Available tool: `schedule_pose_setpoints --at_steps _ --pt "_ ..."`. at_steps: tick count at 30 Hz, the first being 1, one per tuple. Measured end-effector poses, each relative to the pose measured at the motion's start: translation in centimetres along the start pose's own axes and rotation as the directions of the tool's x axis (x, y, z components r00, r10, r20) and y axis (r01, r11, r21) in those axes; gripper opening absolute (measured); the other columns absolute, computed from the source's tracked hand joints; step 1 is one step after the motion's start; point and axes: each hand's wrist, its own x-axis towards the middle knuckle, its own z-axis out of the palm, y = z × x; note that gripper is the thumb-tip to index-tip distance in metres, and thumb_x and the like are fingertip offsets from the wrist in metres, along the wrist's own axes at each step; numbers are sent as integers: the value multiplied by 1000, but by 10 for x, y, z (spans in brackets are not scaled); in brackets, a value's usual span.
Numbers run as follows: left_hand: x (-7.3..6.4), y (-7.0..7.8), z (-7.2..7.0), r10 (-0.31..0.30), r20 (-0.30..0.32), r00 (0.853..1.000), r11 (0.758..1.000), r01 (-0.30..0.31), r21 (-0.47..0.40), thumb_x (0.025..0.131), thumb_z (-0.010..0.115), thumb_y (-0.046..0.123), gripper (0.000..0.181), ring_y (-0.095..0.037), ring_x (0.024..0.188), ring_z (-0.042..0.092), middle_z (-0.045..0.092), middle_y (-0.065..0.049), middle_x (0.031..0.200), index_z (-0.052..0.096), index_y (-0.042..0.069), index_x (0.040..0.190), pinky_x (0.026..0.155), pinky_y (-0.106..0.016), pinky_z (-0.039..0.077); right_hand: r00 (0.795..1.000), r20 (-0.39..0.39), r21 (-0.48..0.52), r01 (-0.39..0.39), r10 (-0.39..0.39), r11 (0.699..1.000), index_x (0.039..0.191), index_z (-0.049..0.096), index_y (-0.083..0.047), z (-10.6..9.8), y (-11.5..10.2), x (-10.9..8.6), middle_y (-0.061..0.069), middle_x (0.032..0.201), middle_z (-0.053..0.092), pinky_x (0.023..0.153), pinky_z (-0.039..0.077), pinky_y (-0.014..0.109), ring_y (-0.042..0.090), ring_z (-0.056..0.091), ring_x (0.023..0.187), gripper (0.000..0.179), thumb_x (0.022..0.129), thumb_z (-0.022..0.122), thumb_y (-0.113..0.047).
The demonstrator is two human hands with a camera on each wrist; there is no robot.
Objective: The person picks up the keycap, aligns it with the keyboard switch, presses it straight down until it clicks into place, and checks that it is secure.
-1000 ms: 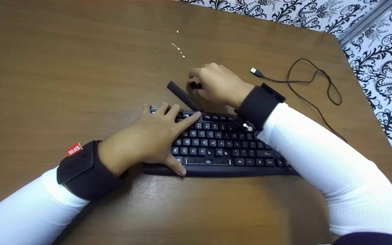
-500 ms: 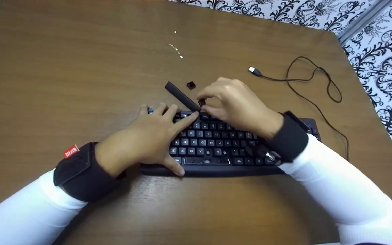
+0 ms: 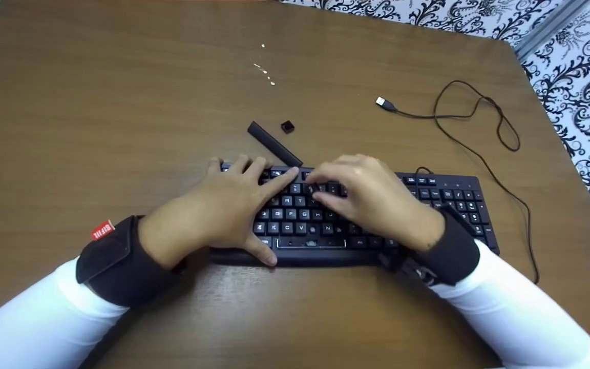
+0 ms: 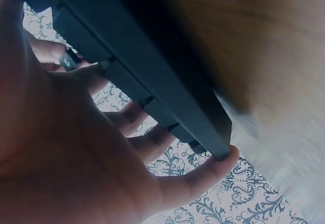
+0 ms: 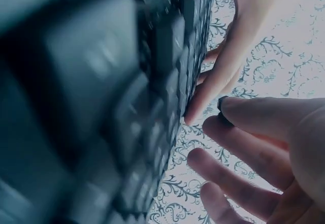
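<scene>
A black keyboard lies on the table, its space bar slot bare and a few other keys lacking caps. My left hand rests spread over its left end, thumb on the front edge and fingertips at the back edge and upper keys. Above the number row, my right hand pinches a small black keycap between thumb and index finger; the keycap shows a printed mark in the left wrist view. Behind the keyboard lie the loose space bar, slanted, and another loose keycap.
The keyboard's cable loops across the right of the wooden table, its USB plug pointing left. Small pale crumbs dot the table's far part. Patterned wallpaper borders the back and right.
My right hand came from behind the keyboard, with a keycap between its fingers, forward and down over the number row. One keycap is left lying beside the space bar. The left hand stayed put.
</scene>
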Motion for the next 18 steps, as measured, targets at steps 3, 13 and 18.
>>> schedule_pose_setpoints --at_steps 3,13,18 --pt "1 0 -2 4 3 1000 1000 -4 6 54 72 86 136 -45 140 37 36 -21 153 12 28 162 104 -75 31 1000 0 -11 -3 3 1000 106 75 -10 2 -1 -8 7 101 76 85 58 37 20 71 92 21 86 78 -16" --pt "0 1 2 4 -7 1000 1000 -3 18 53 71 87 136 -44 139 38 38 -21 151 12 29 162 103 -73 33 1000 26 -15 -14 15 1000 99 75 -13 10 -4 -18 -1 98 71 78 53 33 16 59 93 15 85 79 -17" --pt "-2 0 0 9 -20 1000 1000 -9 18 54 70 88 136 -45 138 39 39 -22 151 13 29 162 102 -74 34 999 28 -2 -36 36 999 98 73 -13 9 1 -18 -1 96 69 78 52 32 16 58 91 15 85 80 -17"
